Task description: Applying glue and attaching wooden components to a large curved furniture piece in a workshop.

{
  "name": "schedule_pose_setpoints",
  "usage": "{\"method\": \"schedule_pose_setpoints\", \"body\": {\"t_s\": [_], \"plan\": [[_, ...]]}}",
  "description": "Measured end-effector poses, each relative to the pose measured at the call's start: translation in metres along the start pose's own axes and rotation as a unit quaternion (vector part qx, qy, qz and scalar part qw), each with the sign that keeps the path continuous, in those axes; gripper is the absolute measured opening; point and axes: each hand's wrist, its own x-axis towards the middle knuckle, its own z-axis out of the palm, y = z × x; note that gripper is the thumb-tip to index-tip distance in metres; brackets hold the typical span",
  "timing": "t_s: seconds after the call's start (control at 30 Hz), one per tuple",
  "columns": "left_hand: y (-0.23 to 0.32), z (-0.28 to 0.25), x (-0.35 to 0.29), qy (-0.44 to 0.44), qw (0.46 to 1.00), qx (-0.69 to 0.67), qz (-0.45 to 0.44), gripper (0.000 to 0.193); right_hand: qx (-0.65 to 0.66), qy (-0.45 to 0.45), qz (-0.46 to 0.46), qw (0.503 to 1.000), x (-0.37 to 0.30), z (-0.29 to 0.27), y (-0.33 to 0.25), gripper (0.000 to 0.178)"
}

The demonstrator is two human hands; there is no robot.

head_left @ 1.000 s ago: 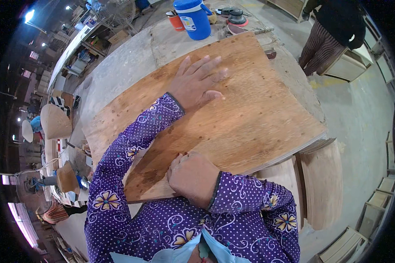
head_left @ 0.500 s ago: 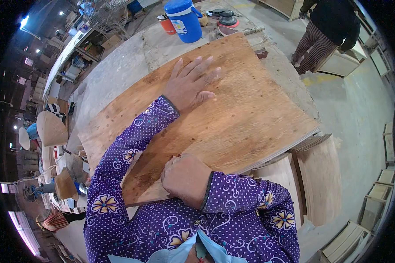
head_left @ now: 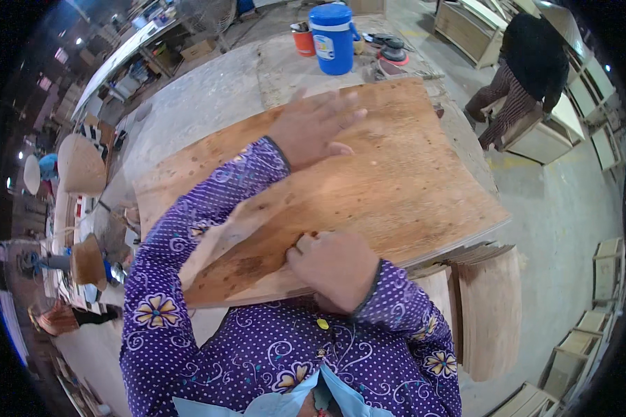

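The left hand (head_left: 313,128) lies flat and open on a big brown sheet of plywood (head_left: 396,187), with its fingers spread out toward the far edge of the sheet. The right hand (head_left: 337,267) is curled into a loose fist and rests on the near edge of the same sheet, knuckles up; I cannot tell if it holds anything small inside. Both arms wear purple sleeves (head_left: 188,236) with white dots and yellow flowers. The plywood sheet covers most of the worktop (head_left: 209,104), and its right corner sticks out past the worktop's right edge. Under that corner more thin wood sheets (head_left: 487,313) are stacked. At the far edge of the worktop stands a blue jug with a white lid band (head_left: 332,38), with an orange cup (head_left: 302,38) just beside it and some dark round discs (head_left: 393,52) near it. Another person in dark clothes (head_left: 528,69) stands on the floor, well apart, at the far right.
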Motion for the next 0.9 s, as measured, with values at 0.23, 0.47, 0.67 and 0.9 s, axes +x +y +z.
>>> {"method": "schedule_pose_setpoints", "body": {"t_s": [0.23,0.47,0.67,0.9], "plan": [[-0.077,-0.104,-0.145,-0.068,0.984,0.107,-0.129,0.048,-0.001,0.029,0.004,1.000,-0.001,-0.002,0.005,0.051],[-0.079,-0.181,-0.315,0.114,0.918,0.079,-0.372,0.016,-0.015,-0.013,0.118,0.993,-0.027,-0.023,0.011,0.052],[-0.032,-0.137,-0.451,0.228,0.726,-0.118,-0.638,0.010,-0.053,-0.095,0.199,0.974,-0.051,-0.051,0.027,0.043],[0.004,-0.021,-0.489,0.160,0.672,-0.266,-0.673,0.039,0.118,-0.050,0.346,0.929,-0.067,-0.044,0.024,0.050]]}}
